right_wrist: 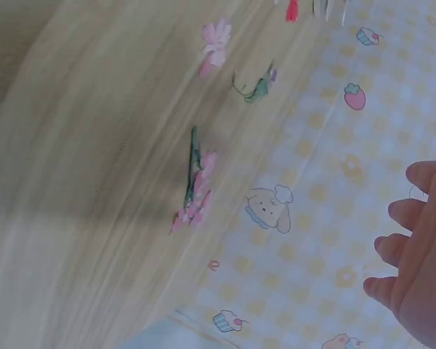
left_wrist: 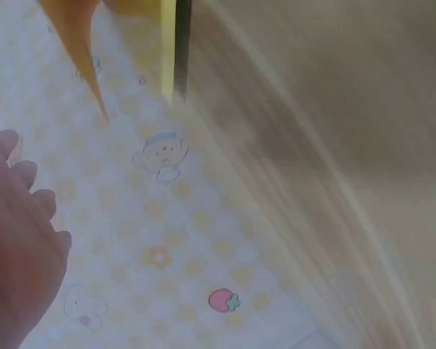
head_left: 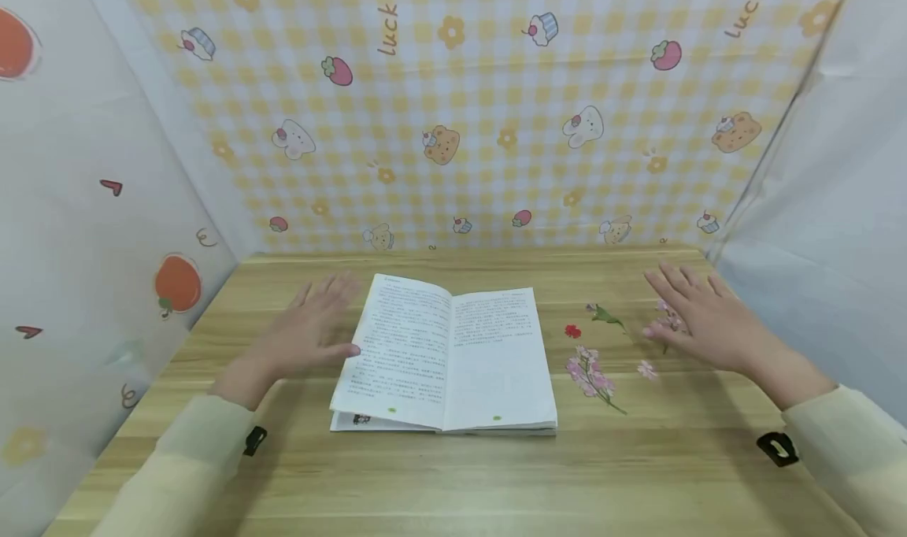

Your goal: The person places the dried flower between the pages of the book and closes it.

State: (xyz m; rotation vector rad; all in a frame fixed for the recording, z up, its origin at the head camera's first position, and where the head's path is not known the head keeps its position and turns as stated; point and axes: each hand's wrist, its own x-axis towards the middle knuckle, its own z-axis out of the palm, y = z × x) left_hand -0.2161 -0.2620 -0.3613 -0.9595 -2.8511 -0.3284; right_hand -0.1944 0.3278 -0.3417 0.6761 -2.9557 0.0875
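Note:
An open book [head_left: 496, 372] with printed pages lies in the middle of the wooden table in the head view. Left of it is my left hand [head_left: 305, 336], fingers spread, its thumb tip at the edge of the left page; whether it touches cannot be told. My right hand [head_left: 705, 316] hovers with spread fingers over the right side, holding nothing. It partly covers a pink flower sprig [right_wrist: 196, 185]. Between book and right hand lie a red flower [head_left: 572, 331], a green-stemmed purple flower [head_left: 604, 314], a larger pink sprig [head_left: 590, 373] and a small pink flower [head_left: 647, 370].
The wooden table [head_left: 453, 490] ends at a yellow checked cloth [head_left: 489, 183] with cartoon prints. White cloth hangs at the left [head_left: 92, 238] and right [head_left: 843, 206]. A dark wristband piece shows under each sleeve.

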